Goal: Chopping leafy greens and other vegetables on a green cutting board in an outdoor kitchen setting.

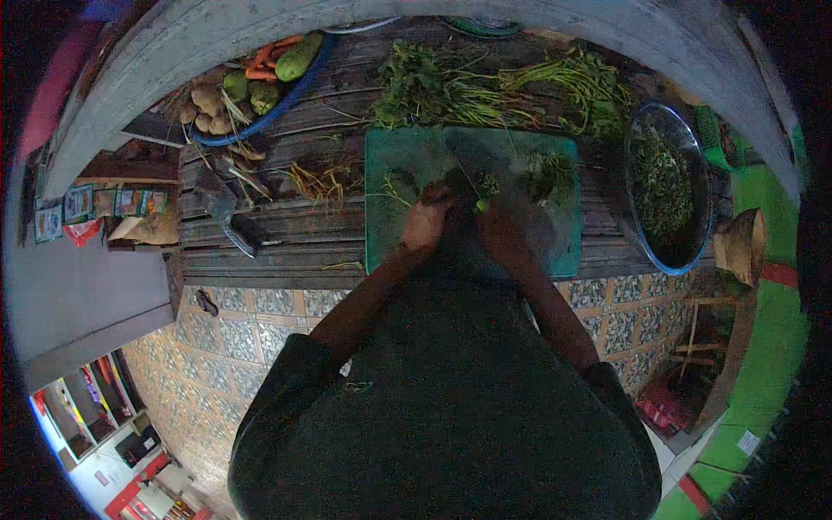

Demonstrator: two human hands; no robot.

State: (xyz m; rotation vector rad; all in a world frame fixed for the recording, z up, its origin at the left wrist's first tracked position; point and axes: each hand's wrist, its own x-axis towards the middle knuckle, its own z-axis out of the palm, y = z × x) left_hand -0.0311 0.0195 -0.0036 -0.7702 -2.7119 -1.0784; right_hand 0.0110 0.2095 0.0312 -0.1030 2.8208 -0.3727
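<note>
My left hand (429,218) is closed around a dark bundle, seemingly leafy greens, over the green translucent cutting board (471,260). Close on its right, my right hand (499,227) grips a knife (469,174) by what looks like a bright green handle; the dim blade points up and left. Small cut greens (487,184) lie just right of the blade. A darker leafy heap (552,175) rests at the board's right side, and a thin sprig (395,188) lies at its left. Shadow hides the fingertips and most of the bundle.
Leafy stalks (455,97) lie beyond the board. A blue-rimmed basin of vegetables (299,97) stands back left, a metal bowl of chopped greens (666,188) at right. Root trimmings (322,185) and a dark-bladed tool (237,227) lie left on the slatted wooden table (299,263).
</note>
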